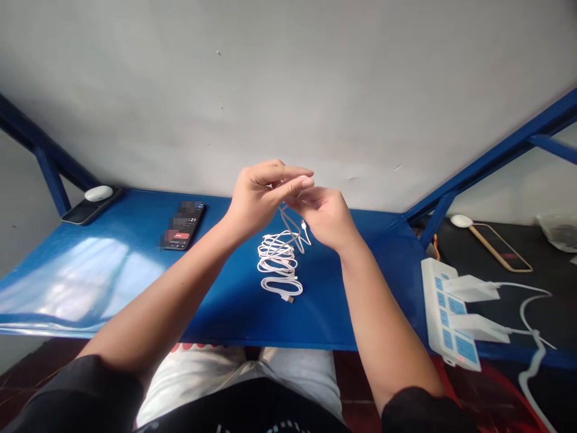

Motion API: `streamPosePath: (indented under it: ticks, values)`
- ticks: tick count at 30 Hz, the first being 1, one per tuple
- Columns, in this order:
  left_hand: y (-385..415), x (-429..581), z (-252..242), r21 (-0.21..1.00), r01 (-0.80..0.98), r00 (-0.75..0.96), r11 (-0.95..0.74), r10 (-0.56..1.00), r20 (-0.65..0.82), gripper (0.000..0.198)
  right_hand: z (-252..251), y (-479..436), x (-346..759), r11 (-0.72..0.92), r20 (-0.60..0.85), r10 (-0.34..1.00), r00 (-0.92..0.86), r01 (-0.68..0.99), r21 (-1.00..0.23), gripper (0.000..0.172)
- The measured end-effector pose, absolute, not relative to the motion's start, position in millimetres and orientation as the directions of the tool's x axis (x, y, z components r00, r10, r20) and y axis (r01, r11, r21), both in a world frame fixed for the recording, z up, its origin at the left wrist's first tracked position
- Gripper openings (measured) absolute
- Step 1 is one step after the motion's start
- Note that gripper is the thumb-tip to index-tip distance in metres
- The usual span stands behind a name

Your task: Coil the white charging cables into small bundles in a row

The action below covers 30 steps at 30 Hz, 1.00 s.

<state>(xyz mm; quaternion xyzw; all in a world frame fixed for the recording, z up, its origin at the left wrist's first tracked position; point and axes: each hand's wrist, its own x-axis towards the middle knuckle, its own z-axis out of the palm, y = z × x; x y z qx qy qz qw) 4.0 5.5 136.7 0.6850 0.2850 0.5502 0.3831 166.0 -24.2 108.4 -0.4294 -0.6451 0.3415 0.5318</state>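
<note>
My left hand (261,195) and my right hand (327,213) meet above the blue tabletop, with their fingers pinched close together. A pale charging cable (291,219) runs up to the fingers and loops down beneath them. Its upper part is hidden behind my hands, and a small plug end (303,225) shows beside my right hand. Below lie several coiled white cables (276,252) in a row. The nearest white coil (282,285) has a USB plug (287,298) pointing towards me.
On the blue table (216,300), a phone with a lit screen (184,227) lies left of the coils. Another phone (85,207) carries a white rounded object (98,193) at far left. At right stands a white power strip (433,300) with two plugged-in chargers. A grey wall (288,90) rises behind.
</note>
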Motion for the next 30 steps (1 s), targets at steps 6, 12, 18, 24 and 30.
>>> streamPosePath:
  ticks: [6,12,18,24,30]
  values:
    - [6,-27,154,0.877,0.092,0.337,-0.471,0.844,0.417,0.030,135,-27,177,0.522,0.571,0.771,0.281,0.234,-0.820,0.029]
    - [11,-56,156,0.852,0.121,0.344,-0.509,0.827,0.446,0.029,170,-43,219,0.667,0.727,0.541,0.423,0.311,-0.677,0.012]
    - [5,-63,150,0.830,0.128,0.332,-0.544,0.812,0.480,0.021,180,-49,248,0.634,0.776,0.478,0.411,0.450,-0.629,0.005]
    - [4,-63,137,0.807,0.216,0.260,-0.550,0.829,0.495,0.009,170,-53,266,0.602,0.763,0.470,0.443,0.471,-0.644,0.010]
    - [18,-79,105,0.862,0.209,0.142,-0.461,0.887,0.440,0.011,142,-52,288,0.547,0.647,0.550,0.527,0.358,-0.757,0.014]
